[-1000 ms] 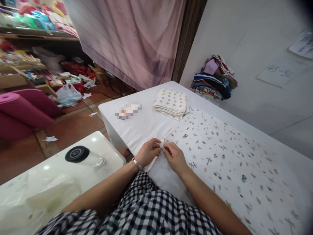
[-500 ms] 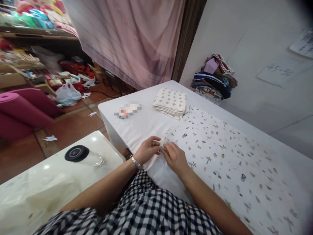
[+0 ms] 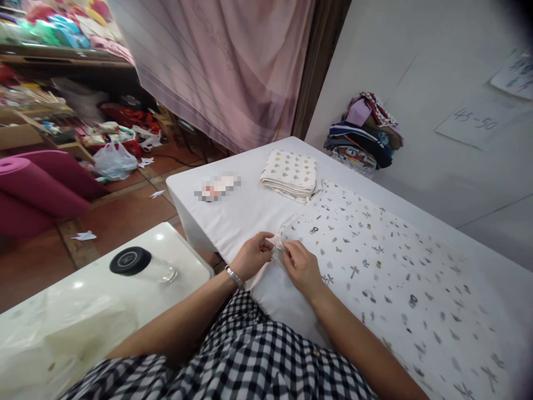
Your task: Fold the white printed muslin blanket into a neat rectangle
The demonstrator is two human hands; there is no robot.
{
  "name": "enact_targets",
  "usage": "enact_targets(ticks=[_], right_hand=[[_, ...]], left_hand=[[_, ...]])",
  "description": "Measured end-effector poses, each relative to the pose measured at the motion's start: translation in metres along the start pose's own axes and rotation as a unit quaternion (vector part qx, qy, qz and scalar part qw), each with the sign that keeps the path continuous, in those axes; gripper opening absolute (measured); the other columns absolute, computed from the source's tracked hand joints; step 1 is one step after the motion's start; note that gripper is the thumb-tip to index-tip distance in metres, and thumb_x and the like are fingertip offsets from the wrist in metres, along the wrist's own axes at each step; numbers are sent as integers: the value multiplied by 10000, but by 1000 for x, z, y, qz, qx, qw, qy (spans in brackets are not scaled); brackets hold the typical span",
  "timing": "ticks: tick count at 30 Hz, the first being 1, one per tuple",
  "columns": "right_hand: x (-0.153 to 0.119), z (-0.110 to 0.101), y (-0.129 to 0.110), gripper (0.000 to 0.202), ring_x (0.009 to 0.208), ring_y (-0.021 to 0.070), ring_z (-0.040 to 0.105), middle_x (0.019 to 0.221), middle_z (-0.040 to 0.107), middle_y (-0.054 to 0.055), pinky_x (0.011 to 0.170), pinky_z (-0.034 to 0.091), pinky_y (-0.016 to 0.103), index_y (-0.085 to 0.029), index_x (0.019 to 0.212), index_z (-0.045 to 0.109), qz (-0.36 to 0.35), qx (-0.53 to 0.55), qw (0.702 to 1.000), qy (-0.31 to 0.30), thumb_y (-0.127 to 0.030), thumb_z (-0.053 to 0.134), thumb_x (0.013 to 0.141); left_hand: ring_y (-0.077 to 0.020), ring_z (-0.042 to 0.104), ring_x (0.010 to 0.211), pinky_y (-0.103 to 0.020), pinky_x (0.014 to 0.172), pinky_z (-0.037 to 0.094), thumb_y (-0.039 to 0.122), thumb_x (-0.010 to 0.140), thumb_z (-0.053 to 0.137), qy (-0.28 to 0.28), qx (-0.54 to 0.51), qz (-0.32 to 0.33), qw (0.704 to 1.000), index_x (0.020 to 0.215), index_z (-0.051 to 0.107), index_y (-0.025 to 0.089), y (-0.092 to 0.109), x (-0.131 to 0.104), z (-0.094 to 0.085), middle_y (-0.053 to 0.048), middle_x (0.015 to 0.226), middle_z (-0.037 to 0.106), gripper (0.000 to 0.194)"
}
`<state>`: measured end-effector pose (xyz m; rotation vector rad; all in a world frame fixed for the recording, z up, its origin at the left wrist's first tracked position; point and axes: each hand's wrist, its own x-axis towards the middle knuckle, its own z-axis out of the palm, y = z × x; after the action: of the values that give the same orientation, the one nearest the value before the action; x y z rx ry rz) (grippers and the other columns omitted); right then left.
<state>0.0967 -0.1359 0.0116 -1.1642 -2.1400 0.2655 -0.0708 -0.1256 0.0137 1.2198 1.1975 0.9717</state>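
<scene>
A white cloth with small plant prints [image 3: 375, 266] lies spread over the right part of the white-covered table [image 3: 241, 222]. Its near left edge is pinched by my left hand [image 3: 252, 256], which wears a metal band at the wrist. Close beside it, my right hand [image 3: 303, 269] has its fingers closed on the same edge. The two hands are a small gap apart, with a bit of gathered edge between them. Beyond them sits a folded cloth with a dotted print [image 3: 289, 173]. A blurred-out small object [image 3: 219, 187] rests to its left.
On a glossy side table [image 3: 166, 244] at the lower left lie a clear jar with a black lid [image 3: 130, 261] and a pale plastic sheet [image 3: 91, 333]. Folded clothes [image 3: 364, 133] are stacked by the wall. A rolled pink mat [image 3: 37, 183] is at the left.
My right hand has shifted slightly along the cloth's edge, and the gap between my hands is a little wider. The cloth and the other objects look the same.
</scene>
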Motion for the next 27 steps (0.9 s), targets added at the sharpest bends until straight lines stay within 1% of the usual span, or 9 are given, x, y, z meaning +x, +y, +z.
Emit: enact_targets(ticks=[4, 8, 11, 15, 18, 20, 23, 25, 27], right_hand=[[-1, -7, -3, 226, 851, 175, 564, 922, 605, 82, 741, 461, 282, -173, 1049, 549, -7, -10, 1000, 15, -212, 385, 899], [-1, -4, -5, 223, 845, 179, 566, 882, 604, 88, 738, 458, 280, -159, 1003, 570, -46, -46, 998, -24, -204, 376, 903], [-1, 2, -5, 236, 813, 175, 559, 862, 600, 90, 717, 459, 276, -155, 974, 579, -58, -69, 995, -46, -208, 358, 910], [-1, 4, -4, 240, 814, 176, 558, 864, 599, 91, 719, 460, 280, -161, 979, 575, -60, -67, 995, -41, -224, 353, 913], [-1, 2, -4, 237, 821, 181, 560, 849, 595, 90, 723, 459, 285, -158, 981, 572, -58, -69, 995, -36, -201, 352, 907], [-1, 1, -5, 240, 810, 180, 556, 840, 590, 88, 711, 458, 286, -157, 978, 572, -59, -72, 995, -36, -191, 347, 904], [0, 2, -7, 244, 777, 172, 542, 822, 580, 81, 689, 455, 284, -161, 941, 576, -60, -70, 995, -43, -199, 338, 906], [0, 3, -8, 235, 774, 175, 532, 820, 575, 81, 686, 455, 290, -159, 921, 575, -59, -71, 994, -50, -214, 347, 906], [0, 3, -9, 221, 799, 185, 526, 849, 575, 87, 698, 459, 305, -154, 949, 571, -61, -75, 993, -61, -236, 371, 903]], left_hand=[[-94, 556, 605, -269, 613, 499, 137, 577, 605, -14, -98, -72, 992, 982, 511, 143, 6, 3, -6, 19, 727, 567, 417], [-90, 569, 599, -264, 628, 492, 141, 558, 643, -33, -149, -108, 982, 980, 500, 137, 9, 3, -7, 14, 729, 580, 445], [-91, 569, 604, -253, 621, 485, 134, 552, 639, -34, -149, -104, 983, 982, 500, 134, 10, 3, -6, 23, 708, 570, 452], [-85, 564, 599, -255, 629, 493, 148, 562, 653, -24, -142, -91, 985, 968, 514, 138, 14, -1, -4, 28, 712, 557, 430], [-92, 574, 631, -267, 655, 507, 209, 614, 670, -19, -142, -92, 985, 999, 517, 141, 21, -4, -3, 13, 752, 565, 420], [-93, 570, 627, -270, 654, 513, 274, 655, 672, -15, -130, -95, 987, 1007, 519, 140, 23, -5, -2, 19, 724, 554, 406], [-84, 547, 581, -255, 610, 509, 343, 659, 686, -9, -100, -90, 991, 969, 525, 138, 19, -2, 0, 39, 652, 525, 405], [-80, 533, 562, -239, 575, 499, 344, 635, 698, 0, -85, -81, 993, 936, 524, 137, 13, 2, 2, 43, 639, 520, 405], [-83, 529, 555, -230, 542, 486, 324, 623, 690, 7, -73, -73, 995, 916, 519, 138, 7, 7, 2, 42, 639, 518, 387]])
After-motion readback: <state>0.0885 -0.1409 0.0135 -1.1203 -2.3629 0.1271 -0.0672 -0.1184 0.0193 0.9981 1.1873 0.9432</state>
